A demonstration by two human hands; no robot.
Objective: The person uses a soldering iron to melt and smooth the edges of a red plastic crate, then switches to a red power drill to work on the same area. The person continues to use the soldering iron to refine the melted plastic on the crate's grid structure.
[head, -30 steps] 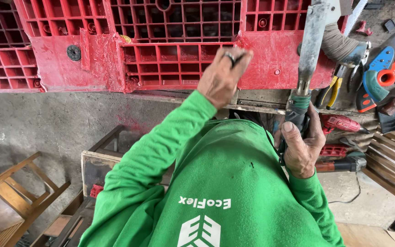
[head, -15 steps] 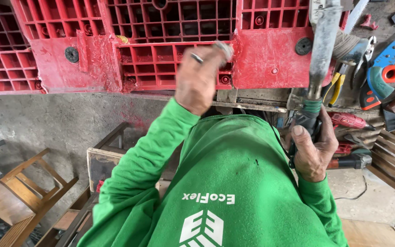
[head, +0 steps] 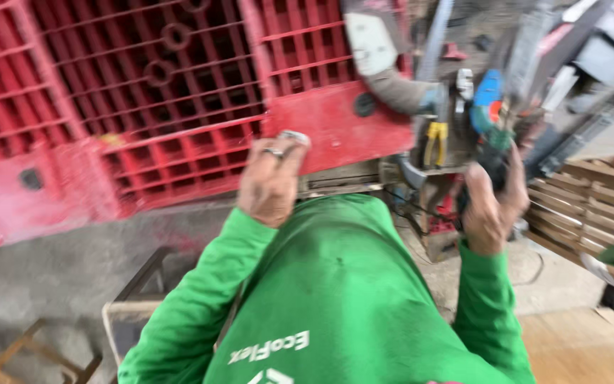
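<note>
My left hand (head: 271,183), a ring on one finger, is raised against the lower edge of a red plastic pallet (head: 143,107) standing on its side. Its fingertips pinch a small grey metal piece (head: 294,136) against the red panel. My right hand (head: 489,208) is closed around the dark handle of a hand tool with a green collar (head: 492,142); the tool's grey metal shaft runs up out of view. Both arms wear green sleeves. The picture is motion-blurred.
Yellow-handled pliers (head: 435,142) and blue and red tools (head: 489,92) hang in a cluttered pile at upper right. Wooden slats (head: 584,206) lie at right, a wooden frame (head: 129,313) at lower left, a wooden chair (head: 30,355) at bottom left. Concrete floor lies below.
The view has swung and closed in, turning blurry. My left hand stays at the pallet's lower edge with the small piece. My right hand has lifted higher with the tool.
</note>
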